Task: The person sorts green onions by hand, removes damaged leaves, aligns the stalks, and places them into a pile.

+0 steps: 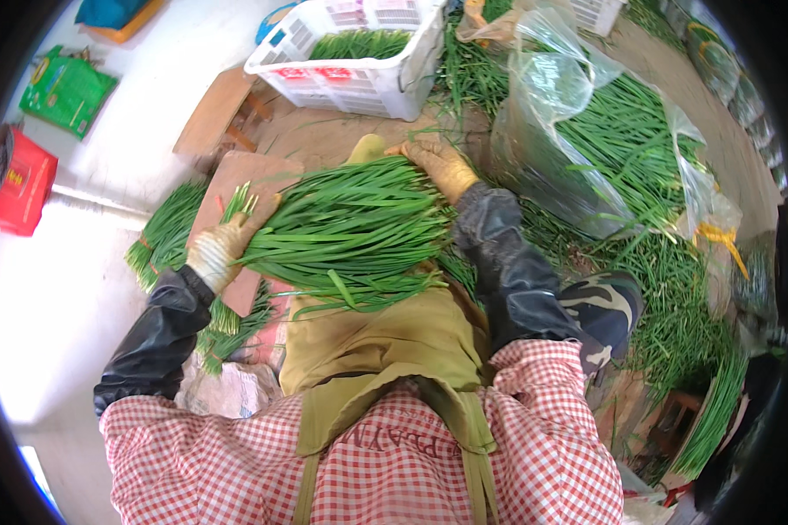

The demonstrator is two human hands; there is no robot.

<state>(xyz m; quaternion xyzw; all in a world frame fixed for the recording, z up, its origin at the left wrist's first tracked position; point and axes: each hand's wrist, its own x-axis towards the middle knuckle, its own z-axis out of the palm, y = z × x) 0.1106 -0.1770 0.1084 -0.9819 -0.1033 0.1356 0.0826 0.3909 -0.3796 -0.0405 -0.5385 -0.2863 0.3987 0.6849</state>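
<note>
A wide, loose pile of green garlic chives (361, 226) lies across my lap over an olive apron (381, 341). My left hand (226, 246), in a dirty pale glove, is closed around a small bunch of chives (240, 200) whose pale stem ends stick up past the thumb. It is beside the pile's left side, above a reddish-brown board (236, 174). My right hand (437, 164), in a yellowish glove, rests at the upper right edge of the pile; its fingertips are partly hidden, and whether they grip any stalks is unclear.
Tied chive bundles (171, 230) lie left of the board. Ahead stand a white plastic crate (361, 72) holding chives and a wooden stool (217, 108). A clear plastic bag (558, 138) full of chives is at the right, with loose chives (670, 308) over the floor. A white wall (59, 282) borders the left.
</note>
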